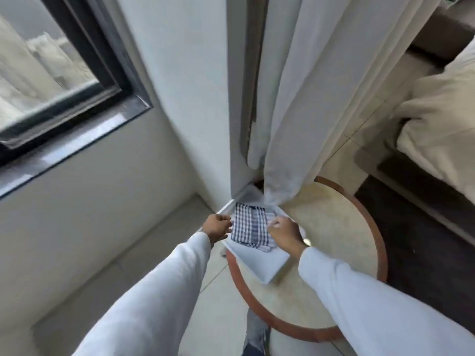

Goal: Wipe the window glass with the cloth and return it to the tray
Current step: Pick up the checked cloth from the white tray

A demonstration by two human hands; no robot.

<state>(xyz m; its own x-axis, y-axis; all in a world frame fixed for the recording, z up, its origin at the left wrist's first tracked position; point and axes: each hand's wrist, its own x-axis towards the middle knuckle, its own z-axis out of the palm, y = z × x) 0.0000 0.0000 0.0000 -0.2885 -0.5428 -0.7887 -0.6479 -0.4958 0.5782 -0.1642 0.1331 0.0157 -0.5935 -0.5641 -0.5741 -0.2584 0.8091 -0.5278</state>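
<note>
Cloth (250,228), checked and folded, lies in the white tray (267,263) on the round desk (334,227), lower centre; left hand (217,226) and right hand (284,233) each pinch an edge, apparently to keep it flat.

I see the white tray (267,265) hemmed in at the middle of the frame: the wall corner (231,181) presses against its far edge, and the curtain (295,124) hangs down onto its upper right corner. My left hand (217,227) and right hand (285,233) already crowd both sides of the cloth (250,228). The near end of the tray is bare. The round table (334,227) is open to the right of the tray. Toward the upper left, nothing stands between the hands and the window (46,68). The bed (442,119) blocks the right edge.
</note>
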